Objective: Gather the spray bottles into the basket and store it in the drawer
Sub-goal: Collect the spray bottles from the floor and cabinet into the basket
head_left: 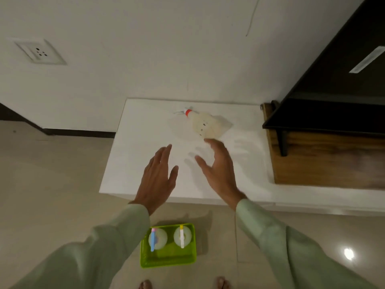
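A pale spray bottle with a red collar [205, 124] lies on its side at the back of the white counter [145, 130]. My right hand [218, 170] hovers open just in front of it, fingertips close to the bottle's base but apart from it. My left hand [157, 178] is open over the counter's front part, holding nothing. On the floor below stands the green basket [169, 260] with two bottles upright in it: one with a blue and pink sprayer [157, 238] and one with a white and yellow sprayer [183, 236].
A wooden cabinet [325, 163] with a dark unit [337, 84] on it stands at the right of the counter. The wall behind carries a socket [39, 52]. My bare feet [145, 284] show at the bottom, on a tiled floor.
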The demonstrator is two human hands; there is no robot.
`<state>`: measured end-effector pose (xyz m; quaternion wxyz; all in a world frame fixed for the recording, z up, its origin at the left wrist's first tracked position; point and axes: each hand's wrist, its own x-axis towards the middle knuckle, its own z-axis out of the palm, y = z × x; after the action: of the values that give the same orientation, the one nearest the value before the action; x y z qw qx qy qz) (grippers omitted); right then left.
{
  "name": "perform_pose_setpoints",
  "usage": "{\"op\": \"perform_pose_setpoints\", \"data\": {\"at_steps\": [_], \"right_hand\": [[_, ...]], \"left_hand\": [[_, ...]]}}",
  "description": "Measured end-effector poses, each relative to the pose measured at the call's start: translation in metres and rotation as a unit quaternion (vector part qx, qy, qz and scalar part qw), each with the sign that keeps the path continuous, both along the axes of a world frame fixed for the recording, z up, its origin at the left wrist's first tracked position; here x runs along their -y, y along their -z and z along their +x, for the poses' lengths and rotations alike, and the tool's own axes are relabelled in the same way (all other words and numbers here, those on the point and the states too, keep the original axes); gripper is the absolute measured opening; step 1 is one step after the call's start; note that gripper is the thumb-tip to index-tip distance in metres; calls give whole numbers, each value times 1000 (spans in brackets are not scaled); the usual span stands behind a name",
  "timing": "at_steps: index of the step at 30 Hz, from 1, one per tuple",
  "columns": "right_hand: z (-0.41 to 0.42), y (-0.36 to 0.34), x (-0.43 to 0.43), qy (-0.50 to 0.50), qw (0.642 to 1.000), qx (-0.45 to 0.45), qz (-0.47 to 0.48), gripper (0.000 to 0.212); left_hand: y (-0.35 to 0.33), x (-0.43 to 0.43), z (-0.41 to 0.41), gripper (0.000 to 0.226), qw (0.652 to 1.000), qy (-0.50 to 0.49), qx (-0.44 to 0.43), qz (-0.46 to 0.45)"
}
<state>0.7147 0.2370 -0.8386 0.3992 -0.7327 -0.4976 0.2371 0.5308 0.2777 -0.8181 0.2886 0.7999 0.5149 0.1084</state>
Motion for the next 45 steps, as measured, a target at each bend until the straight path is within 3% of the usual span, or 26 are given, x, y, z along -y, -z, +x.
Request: {"op": "perform_pose_setpoints", "data": {"at_steps": [6,9,12,14,18,24,28,30,34,37,39,45], "right_hand": [[39,2,-96,22,991,135,8,53],[45,13,-137,-18,975,208,-81,62],[48,26,-159,-52,954,216,-200,62],[42,33,-162,-48,947,221,-230,61],[20,37,-147,10,952,142,-271,74],[-9,39,-129,83,913,-9,-400,86],[-29,40,-118,117,898,-91,-415,123],[-38,43,-110,134,894,-129,-407,129],[-47,46,-94,146,898,-182,-373,113],[-47,49,-81,154,911,-236,-300,69],[-47,47,-72,148,921,-256,-253,51],[-53,23,-26,107,943,-267,-166,40]], "left_hand": [[18,-67,28,62,1000,-9,1,5],[28,-94,29,62,1000,10,-12,1],[38,-112,25,61,999,36,-21,-1],[44,-117,14,61,999,49,-22,-9],[51,-114,-12,61,997,70,-17,-24],[56,-100,-46,61,994,90,-22,-54],[56,-89,-60,61,992,106,-26,-63],[56,-84,-64,61,991,117,-32,-63],[52,-73,-70,61,991,120,-26,-53],[50,-65,-70,62,992,113,-24,-49],[48,-58,-69,62,993,103,-25,-44],[35,-24,-62,62,998,61,-17,-29]]}}
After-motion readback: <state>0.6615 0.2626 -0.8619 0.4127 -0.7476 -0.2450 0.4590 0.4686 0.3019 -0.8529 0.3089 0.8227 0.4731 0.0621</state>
